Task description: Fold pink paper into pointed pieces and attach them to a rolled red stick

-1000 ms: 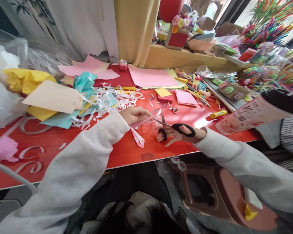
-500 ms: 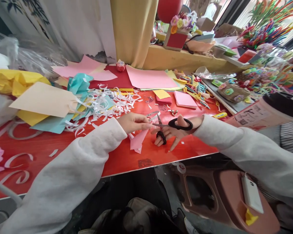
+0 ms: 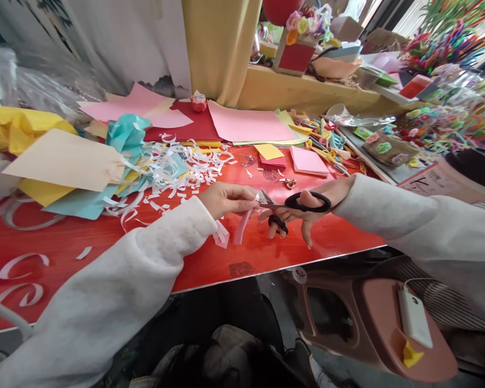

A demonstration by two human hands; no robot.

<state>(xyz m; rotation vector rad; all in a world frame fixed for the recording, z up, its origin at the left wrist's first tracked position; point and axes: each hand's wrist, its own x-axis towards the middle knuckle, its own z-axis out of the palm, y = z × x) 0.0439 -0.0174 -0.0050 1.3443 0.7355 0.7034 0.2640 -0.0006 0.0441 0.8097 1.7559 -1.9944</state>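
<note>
My left hand (image 3: 231, 200) pinches a piece of folded pink paper (image 3: 221, 235) above the red tabletop, with one strip of it hanging below the fingers. Black-handled scissors (image 3: 307, 201) are in my right hand (image 3: 321, 200), thumb through one loop and a finger through the other. Their blades are parted and point left, close to my left fingertips. A small pale or clear piece shows between the blades and those fingertips, too small to make out. Behind the scissors lie a stack of pink paper squares (image 3: 309, 161) and red squares with a yellow one (image 3: 269, 152) on top.
White paper shreds (image 3: 173, 167) are heaped left of centre, beside beige and teal sheets (image 3: 67, 159). Larger pink sheets (image 3: 250, 123) lie at the back. Craft pieces and a cup (image 3: 448, 180) crowd the right. Beyond the table's front edge stands a pink stool (image 3: 392, 312) bearing a white device.
The scissors and my right hand have shifted right. The pink paper under my left hand has turned and now shows narrower hanging parts. The view has shifted slightly.
</note>
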